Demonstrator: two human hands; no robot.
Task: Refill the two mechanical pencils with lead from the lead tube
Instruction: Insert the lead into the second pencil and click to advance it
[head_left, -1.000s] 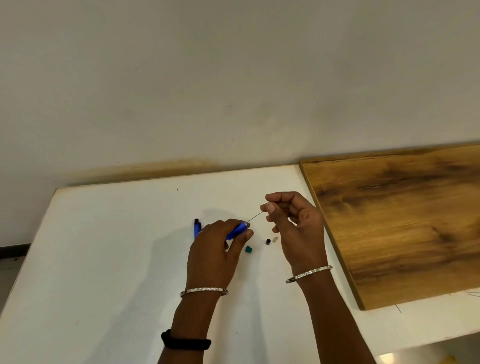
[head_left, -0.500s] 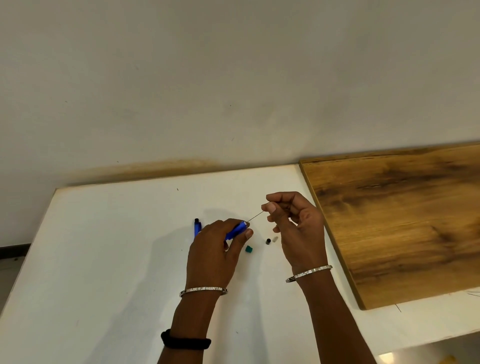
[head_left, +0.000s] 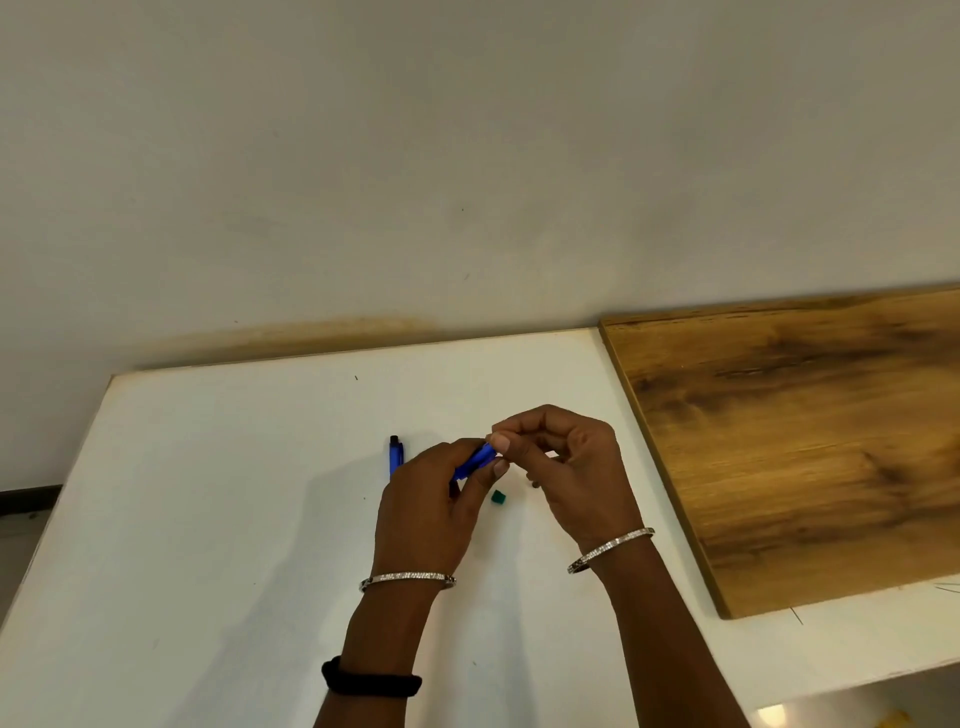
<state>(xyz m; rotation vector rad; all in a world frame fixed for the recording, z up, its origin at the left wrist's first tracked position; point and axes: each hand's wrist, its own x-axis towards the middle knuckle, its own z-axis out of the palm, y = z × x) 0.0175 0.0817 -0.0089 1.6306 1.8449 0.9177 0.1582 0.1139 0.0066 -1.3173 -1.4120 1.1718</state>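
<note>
My left hand (head_left: 426, 514) grips a blue mechanical pencil (head_left: 475, 460) just above the white table (head_left: 208, 519), its open end pointing up and to the right. My right hand (head_left: 582, 467) pinches thumb and forefinger together right at that end. The thin lead it holds is hidden between the fingertips and the pencil. A second blue mechanical pencil (head_left: 396, 456) with a black tip lies on the table behind my left hand, partly covered by it. The lead tube is not visible.
A small green cap (head_left: 498, 497) lies on the table between my hands. A tiny dark piece (head_left: 535, 485) peeks out under my right hand. A wooden board (head_left: 805, 441) lies on the right side of the table, against the wall.
My right hand has moved left to the pencil's end. The length of lead that showed between hand and pencil is no longer visible. The left hand has stayed in place.
</note>
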